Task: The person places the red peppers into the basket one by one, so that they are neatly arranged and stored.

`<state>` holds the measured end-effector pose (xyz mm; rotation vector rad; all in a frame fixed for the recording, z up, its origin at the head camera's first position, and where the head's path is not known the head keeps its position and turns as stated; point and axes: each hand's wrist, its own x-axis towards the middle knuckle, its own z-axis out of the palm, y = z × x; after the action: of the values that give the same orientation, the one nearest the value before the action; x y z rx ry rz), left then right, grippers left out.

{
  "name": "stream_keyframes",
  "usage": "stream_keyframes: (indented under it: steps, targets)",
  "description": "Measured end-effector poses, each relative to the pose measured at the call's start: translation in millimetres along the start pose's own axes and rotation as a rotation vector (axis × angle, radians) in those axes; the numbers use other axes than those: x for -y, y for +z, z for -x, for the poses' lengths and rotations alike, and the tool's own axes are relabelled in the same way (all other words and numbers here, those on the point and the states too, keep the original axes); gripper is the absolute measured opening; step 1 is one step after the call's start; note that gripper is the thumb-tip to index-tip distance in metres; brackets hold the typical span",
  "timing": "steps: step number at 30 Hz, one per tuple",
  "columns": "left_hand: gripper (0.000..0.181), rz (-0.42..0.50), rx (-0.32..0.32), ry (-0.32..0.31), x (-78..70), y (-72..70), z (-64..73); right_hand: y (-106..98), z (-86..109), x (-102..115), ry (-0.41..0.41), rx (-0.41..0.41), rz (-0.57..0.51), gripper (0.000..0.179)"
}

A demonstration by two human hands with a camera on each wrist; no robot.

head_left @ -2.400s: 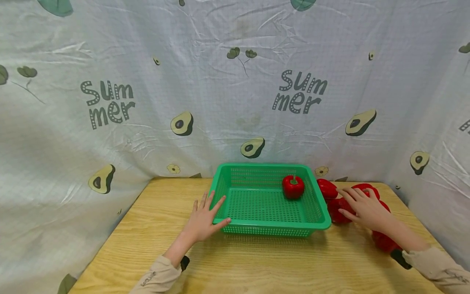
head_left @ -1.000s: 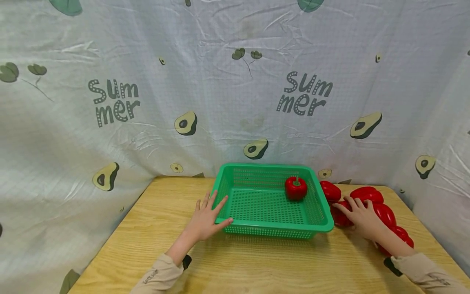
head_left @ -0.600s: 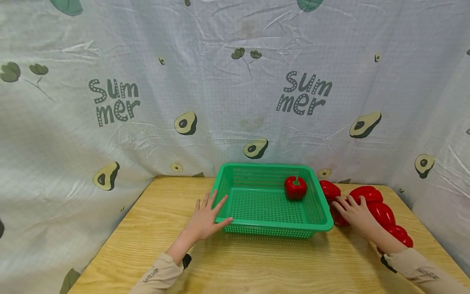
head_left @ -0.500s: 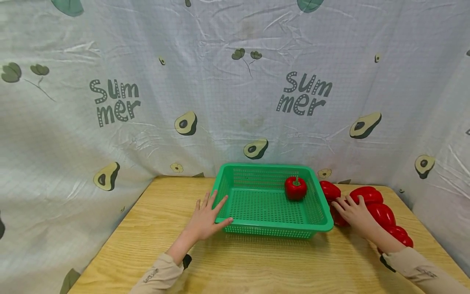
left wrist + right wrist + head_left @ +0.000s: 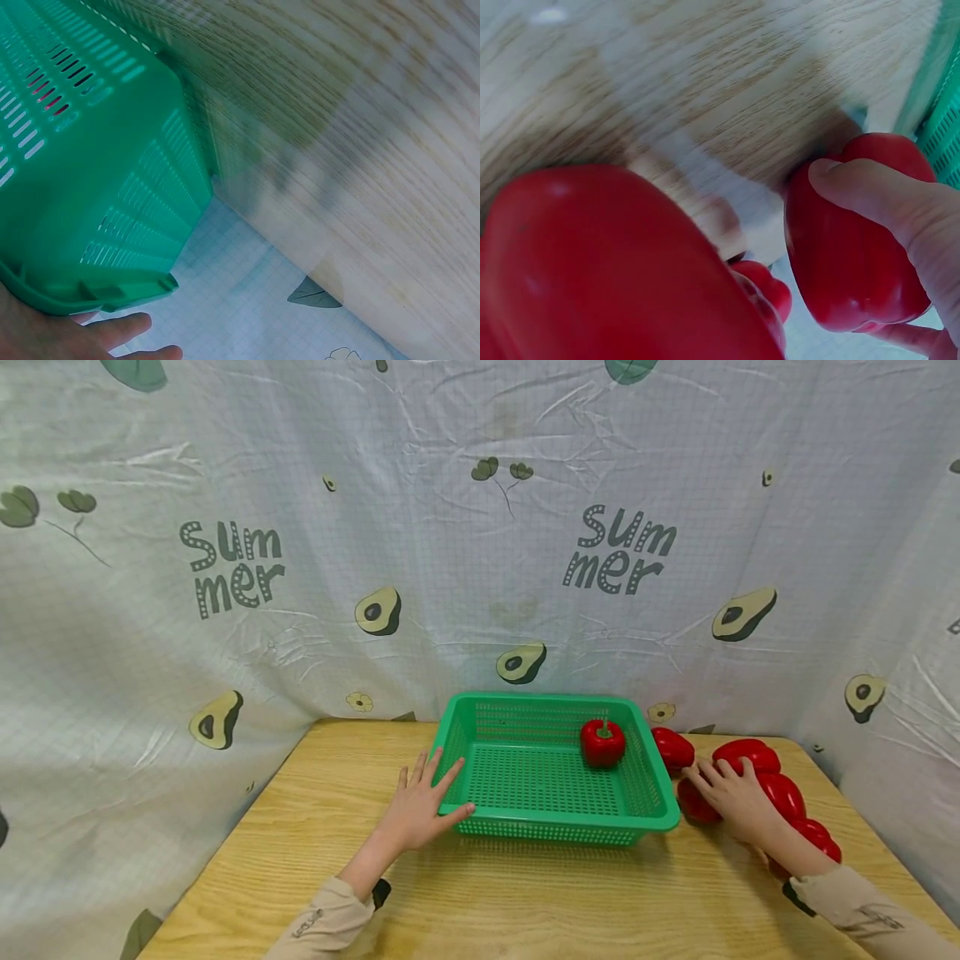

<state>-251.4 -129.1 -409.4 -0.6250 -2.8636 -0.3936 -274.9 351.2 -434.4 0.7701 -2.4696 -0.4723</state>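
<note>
My left hand (image 5: 415, 810), fingers spread and straight, rests at the left front corner of a green plastic basket (image 5: 555, 817). In the left wrist view its fingers (image 5: 124, 330) show beyond the basket's rim. One red bell pepper (image 5: 602, 745) stands stem up in the basket's back right part. To the right of the basket, my right hand (image 5: 738, 797) grips another red bell pepper (image 5: 847, 247), low over the table. The right wrist view shows the thumb on one side of it and fingers on the other.
More red peppers lie around the right hand: one by the basket's right wall (image 5: 671, 748), a back one (image 5: 748, 753), and others (image 5: 783, 795) along the forearm. A printed curtain (image 5: 435, 568) hangs behind the wooden table (image 5: 525, 902).
My right hand has come down and left from above the peppers onto the one nearest the basket, and its fingers have closed round it. The left hand stays at the basket's corner.
</note>
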Motion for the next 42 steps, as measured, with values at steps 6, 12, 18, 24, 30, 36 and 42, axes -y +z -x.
stream_keyframes:
  steps: [6,12,18,24,30,36,42]
  targets:
    - [0.071,-0.017,0.021,-0.014,0.7,0.7,0.2,0,5.6,-1,0.060,0.053,-0.069,0.077]
    - [0.071,-0.003,0.028,-0.020,0.0,-0.2,-0.2,-2,8.5,2,0.102,0.044,-0.113,0.082]
    - [0.072,0.003,0.040,-0.022,-0.7,2.1,0.8,-8,12.3,4,0.151,0.138,-0.136,0.086]
    - [0.071,0.002,-0.006,-0.002,-0.4,1.9,-1.4,-12,11.0,-1,0.150,0.092,-0.135,0.087]
    - [0.072,0.001,0.009,-0.011,-0.4,-2.3,-1.8,-13,10.8,-2,0.150,0.010,-0.138,0.089]
    - [0.072,-0.001,0.016,-0.015,-0.4,-4.9,-1.4,-15,10.2,1,0.160,-0.044,-0.177,0.093]
    - [0.072,-0.007,0.025,-0.016,-0.4,-4.5,-1.5,-21,9.6,4,0.172,-0.063,-0.201,0.094]
